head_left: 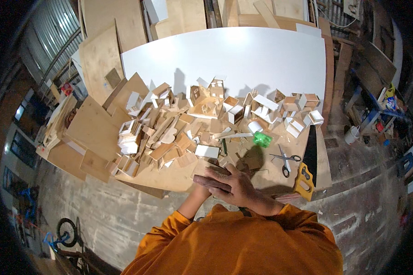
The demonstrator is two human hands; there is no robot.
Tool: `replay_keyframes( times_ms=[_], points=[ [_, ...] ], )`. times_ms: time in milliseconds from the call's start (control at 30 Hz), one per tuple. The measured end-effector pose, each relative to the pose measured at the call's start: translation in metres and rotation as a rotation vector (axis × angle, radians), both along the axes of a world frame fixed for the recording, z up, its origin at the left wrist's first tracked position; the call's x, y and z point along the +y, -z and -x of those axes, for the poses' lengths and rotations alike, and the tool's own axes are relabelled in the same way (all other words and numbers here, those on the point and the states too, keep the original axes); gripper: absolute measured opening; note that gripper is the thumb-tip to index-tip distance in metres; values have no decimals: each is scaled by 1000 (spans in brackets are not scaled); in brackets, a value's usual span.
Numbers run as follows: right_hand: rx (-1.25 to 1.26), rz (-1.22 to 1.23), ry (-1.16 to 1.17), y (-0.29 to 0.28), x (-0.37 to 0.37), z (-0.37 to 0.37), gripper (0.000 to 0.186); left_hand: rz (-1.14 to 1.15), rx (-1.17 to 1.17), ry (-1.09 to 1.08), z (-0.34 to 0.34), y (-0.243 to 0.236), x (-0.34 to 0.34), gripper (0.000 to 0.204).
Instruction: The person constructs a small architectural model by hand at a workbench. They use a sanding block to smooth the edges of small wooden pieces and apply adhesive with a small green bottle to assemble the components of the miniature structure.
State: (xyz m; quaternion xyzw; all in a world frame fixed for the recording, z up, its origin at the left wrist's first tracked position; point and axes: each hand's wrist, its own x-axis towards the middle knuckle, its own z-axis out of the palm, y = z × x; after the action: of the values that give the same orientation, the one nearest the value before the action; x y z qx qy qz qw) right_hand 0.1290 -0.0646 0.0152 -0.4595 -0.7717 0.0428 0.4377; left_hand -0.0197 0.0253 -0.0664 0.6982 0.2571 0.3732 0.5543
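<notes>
Close to my body, at the table's front edge, both my hands meet around small wooden pieces. My right hand (240, 187) curls over a dark brown block (209, 183), fingers bent across its top. Beneath it, a pale wooden piece (200, 169) is held from below by my left hand (201, 191), whose fingers are mostly hidden. Just beyond them lies a white rectangular piece (207, 151). Scissors (286, 160) with dark handles rest open to the right, beside a handsaw (304, 179) with a yellow handle. A translucent green object (262, 139) lies farther back.
Loose wood offcuts (163, 150) crowd the left half of the wooden tabletop (170, 183). Small model houses and boxes (264, 108) line the back, before a large white board (243, 55). Plywood sheets (94, 128) lean at the left. A bicycle wheel (67, 232) shows at lower left.
</notes>
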Motion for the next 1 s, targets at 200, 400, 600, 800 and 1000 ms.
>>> replay_keyframes(
  times_ms=[200,400,600,800,1000],
  points=[
    [228,49,-13,4,37,-6,49,-200,225,-165,4,-5,7,25],
    [63,1,-11,-2,35,-7,42,-688,162,-192,13,-5,6,25],
    [50,172,-82,6,23,14,46,-120,-36,-170,10,5,6,22],
    [229,77,-35,30,67,-12,40,-108,267,-195,3,-14,9,26],
    [184,-8,-154,7,41,6,44,-543,236,-185,15,-7,12,23]
  ],
)
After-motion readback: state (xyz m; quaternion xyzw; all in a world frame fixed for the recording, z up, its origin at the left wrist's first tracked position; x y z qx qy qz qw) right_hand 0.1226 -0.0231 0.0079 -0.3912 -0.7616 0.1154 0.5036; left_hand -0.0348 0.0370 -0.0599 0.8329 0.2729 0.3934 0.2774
